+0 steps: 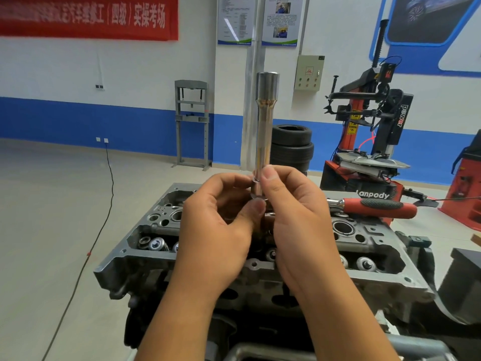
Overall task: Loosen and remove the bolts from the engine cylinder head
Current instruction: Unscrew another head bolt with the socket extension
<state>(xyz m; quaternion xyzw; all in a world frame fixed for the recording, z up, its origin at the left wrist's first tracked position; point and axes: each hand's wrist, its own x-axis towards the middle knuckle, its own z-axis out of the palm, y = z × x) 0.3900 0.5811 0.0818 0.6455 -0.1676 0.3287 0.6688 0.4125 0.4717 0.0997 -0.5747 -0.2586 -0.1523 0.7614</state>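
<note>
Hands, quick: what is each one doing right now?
Left hand: fingers pinch the lower end of the long shiny steel bolt, held upright above the grey metal cylinder head.
Right hand: thumb and fingers pinch the same bolt.

Both forearms reach forward from bottom of frame, bare, hands raised close together at centre. Left hand (221,204) palm turned inward, fingers curled, thumb tip pinching up. Right hand (294,204) opposite, fingers curled, thumb up and pinching. Thumb tips nearly meet.
</note>
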